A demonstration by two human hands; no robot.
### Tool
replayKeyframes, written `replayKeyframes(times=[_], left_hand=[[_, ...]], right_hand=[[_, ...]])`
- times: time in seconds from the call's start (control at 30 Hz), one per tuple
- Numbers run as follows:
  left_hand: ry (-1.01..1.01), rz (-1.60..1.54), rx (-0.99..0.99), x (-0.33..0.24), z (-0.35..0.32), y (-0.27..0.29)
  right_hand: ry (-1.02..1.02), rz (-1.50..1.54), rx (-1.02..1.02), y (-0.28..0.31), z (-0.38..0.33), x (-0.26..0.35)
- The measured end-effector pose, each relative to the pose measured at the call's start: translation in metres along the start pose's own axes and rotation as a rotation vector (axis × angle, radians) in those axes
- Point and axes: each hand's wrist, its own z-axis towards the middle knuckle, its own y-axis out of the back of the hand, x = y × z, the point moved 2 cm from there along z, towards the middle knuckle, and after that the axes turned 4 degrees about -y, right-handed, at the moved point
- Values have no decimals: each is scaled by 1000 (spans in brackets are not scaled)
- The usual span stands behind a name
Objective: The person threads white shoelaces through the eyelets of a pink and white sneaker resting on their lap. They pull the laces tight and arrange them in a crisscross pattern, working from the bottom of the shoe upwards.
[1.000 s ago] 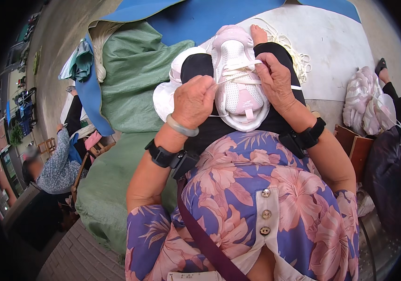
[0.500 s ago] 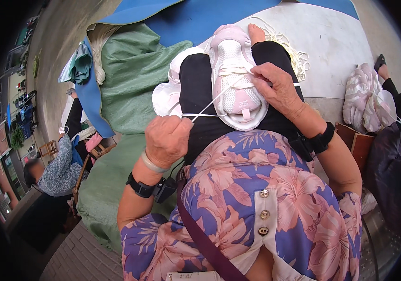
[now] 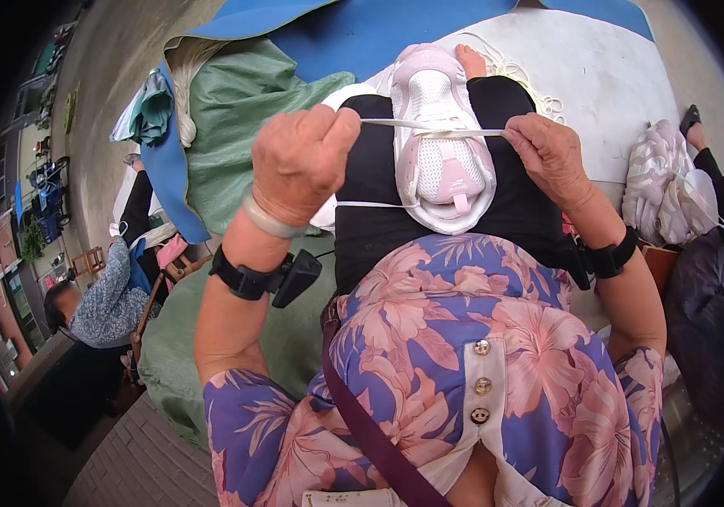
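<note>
A pink and white sneaker (image 3: 442, 93) lies on my lap between my thighs, its toe pointing away from me. White shoelace (image 3: 396, 123) runs out from both sides of its upper. My left hand (image 3: 307, 156), closed in a fist, grips one length of the lace to the left of the shoe. On the other side, my right hand (image 3: 548, 156) pinches the opposite length between thumb and fingers. The lace is stretched nearly level across the sneaker. Another white strand crosses my left thigh near the heel. Part of a white shoe shows behind my left hand.
Loose white laces (image 3: 514, 72) lie on a white sheet (image 3: 598, 84) beyond my foot. Green fabric (image 3: 235, 118) covers the left side. Several pink and white shoes (image 3: 662, 182) are heaped at the right. People sit at far left and far right.
My left hand has moved up and away from me, and my right hand has shifted right. The lace, slanting before, is now pulled taut to both sides over the sneaker.
</note>
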Motion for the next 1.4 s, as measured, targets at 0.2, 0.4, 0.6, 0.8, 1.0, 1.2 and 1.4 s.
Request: replayKeyframes(times=[0.2, 0.4, 0.6, 0.8, 1.0, 1.2, 1.4], left_hand=[[81, -124, 161, 3, -25, -6], [67, 17, 194, -3, -39, -3], [63, -618, 249, -23, -6, 26], [-164, -1250, 337, -75, 28, 34], [-334, -1187, 407, -98, 51, 22], [-282, -1202, 343, -90, 41, 21], [5, -1167, 463, -40, 13, 61]], right_hand=[[-330, 182, 252, -14, -11, -20], [-307, 177, 261, -14, -10, -18], [-112, 214, 116, -12, 11, -6], [300, 90, 445, -22, 45, 68], [476, -736, 468, -39, 45, 71], [449, -401, 197, -48, 44, 56], [54, 153, 254, -33, 79, 54]])
